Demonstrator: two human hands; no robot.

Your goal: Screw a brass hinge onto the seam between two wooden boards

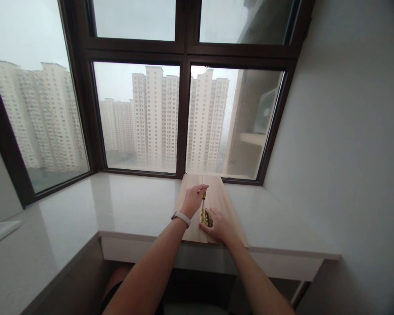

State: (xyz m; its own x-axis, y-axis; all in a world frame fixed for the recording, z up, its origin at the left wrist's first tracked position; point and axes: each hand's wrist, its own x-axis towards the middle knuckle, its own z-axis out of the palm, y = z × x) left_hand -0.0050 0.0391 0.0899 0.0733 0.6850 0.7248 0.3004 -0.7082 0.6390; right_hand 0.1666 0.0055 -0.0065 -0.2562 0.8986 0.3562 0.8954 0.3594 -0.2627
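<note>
1. While the left hand pinches one yellow-handled screwdriver, its shaft reaches down to one brass-coloured hinge.
2. The right hand curls around that hinge, thumb and fingers pressing it.
3. Two pale boards lie side by side on one white sill, the hinge over their seam.
4. One watch is strapped behind the left hand.

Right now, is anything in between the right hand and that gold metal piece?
Nothing visible is: the right hand touches the gold metal piece on the wooden boards. The left hand holds a screwdriver pointing down at it, not blocking.
</note>
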